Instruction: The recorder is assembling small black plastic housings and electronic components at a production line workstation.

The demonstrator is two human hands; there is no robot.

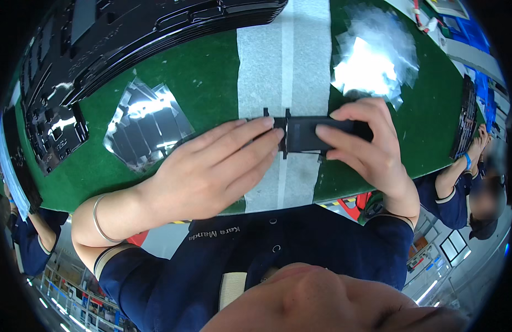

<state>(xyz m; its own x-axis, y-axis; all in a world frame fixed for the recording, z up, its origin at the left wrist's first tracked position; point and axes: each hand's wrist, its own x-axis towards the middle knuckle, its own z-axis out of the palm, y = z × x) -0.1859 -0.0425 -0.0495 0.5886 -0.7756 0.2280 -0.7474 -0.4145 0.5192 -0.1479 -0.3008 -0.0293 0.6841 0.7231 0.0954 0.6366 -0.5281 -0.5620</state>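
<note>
A black rectangular plastic part (306, 134) lies across the pale strip on the table, with two narrow raised crossbars near its middle. My left hand (217, 160) rests on its left end, fingers long and close together, their tips against the crossbars. That hand covers most of the left end, and its thumb is hidden. My right hand (372, 144) holds the right end, with fingertips on the top face and along both long edges. Whether the part is one piece or several joined pieces, I cannot tell.
A pale strip (267, 66) runs over the green table (212, 83). Left lie clear film sheets (148, 124) and stacked black moulded trays (118, 55); a shiny film pile (372, 61) is at right. Black parts (465, 119) line the right edge. Other people work at both sides.
</note>
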